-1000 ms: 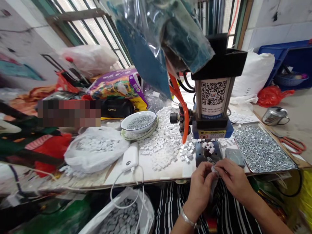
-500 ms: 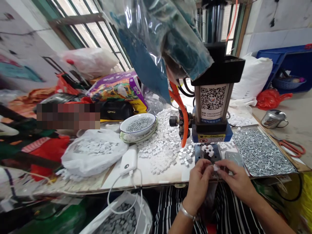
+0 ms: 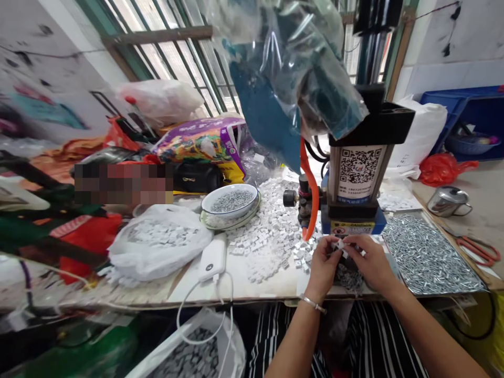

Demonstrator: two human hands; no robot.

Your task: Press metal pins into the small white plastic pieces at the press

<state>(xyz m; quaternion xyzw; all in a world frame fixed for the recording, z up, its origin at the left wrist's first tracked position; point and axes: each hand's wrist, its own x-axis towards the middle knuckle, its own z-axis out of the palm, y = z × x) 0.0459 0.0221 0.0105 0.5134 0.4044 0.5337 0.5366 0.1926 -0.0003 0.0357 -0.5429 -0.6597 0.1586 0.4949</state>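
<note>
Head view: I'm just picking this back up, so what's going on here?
A person's left hand and right hand meet at the fingertips around a small white piece, just in front of the machine. A pile of similar white pieces lies to the left, and small metal pins are spread to the right.
</note>
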